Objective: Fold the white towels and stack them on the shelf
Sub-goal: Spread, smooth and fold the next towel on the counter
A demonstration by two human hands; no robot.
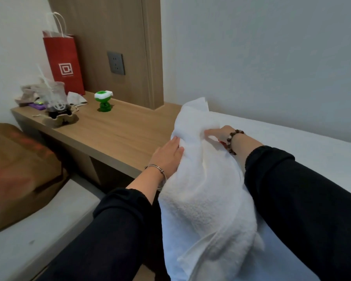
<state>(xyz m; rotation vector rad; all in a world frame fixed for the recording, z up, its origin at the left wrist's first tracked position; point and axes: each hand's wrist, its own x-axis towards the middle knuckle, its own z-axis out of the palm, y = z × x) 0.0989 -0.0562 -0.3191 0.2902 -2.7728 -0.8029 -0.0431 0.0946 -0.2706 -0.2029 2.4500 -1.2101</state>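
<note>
We have one fluffy white terry towel (203,179) between our two hands, lying bunched and lengthways on the white mattress surface (304,145) that runs under and beyond our right forearm. Our left hand (167,154) lies flat against the towel's left flank, fingers straight and pressing the pile rather than gripping it. Our right hand (218,134), a little further out, has its fingers curled into the cloth and seems to pinch a raised fold near the far end. Part of that grasp is hidden by the towel itself.

We judge the task to be near its start. The towel is still a loose, rumpled roll: edges show uneven at the far tip and at the near end, and we see no clean crease or squared corner. The long light wooden shelf (114,128), just left of our left hand, carries no folded towel that we can see. At its far left end, well away from both hands, it holds a red paper carrier bag (64,61), a small green and white plastic gadget (103,101) and some clutter.

So what remains, as we read it, is flattening and folding this towel, moving it left onto the shelf, and then any further towels, none of which are in view.
</note>
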